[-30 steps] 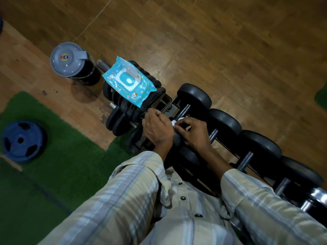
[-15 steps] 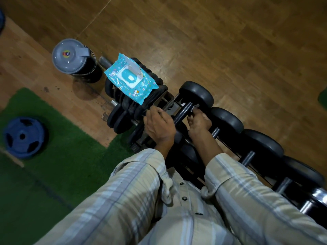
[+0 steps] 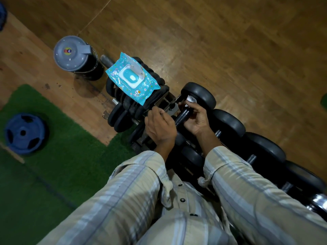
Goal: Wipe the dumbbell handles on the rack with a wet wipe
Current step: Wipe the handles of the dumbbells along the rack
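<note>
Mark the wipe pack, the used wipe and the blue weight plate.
wipe pack [image 3: 130, 79]: head view, on its flip lid.
wipe [image 3: 191, 99]: head view, on the white wad above the right hand's fingers.
blue weight plate [image 3: 31, 140]: head view, on its face.

We see a long-sleeved shirt [image 3: 177, 206] of pale beige crossed by light blue and white plaid stripes, its cuffs [image 3: 217, 156] loose at the wrists, with small dark round buttons [image 3: 182, 199] down the front placket

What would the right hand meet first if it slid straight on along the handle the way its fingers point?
The right hand holds the wet wipe on the dumbbell handle. Going on, it would likely meet the inner face of that dumbbell's far black head, which the wipe looks close to already.
</note>
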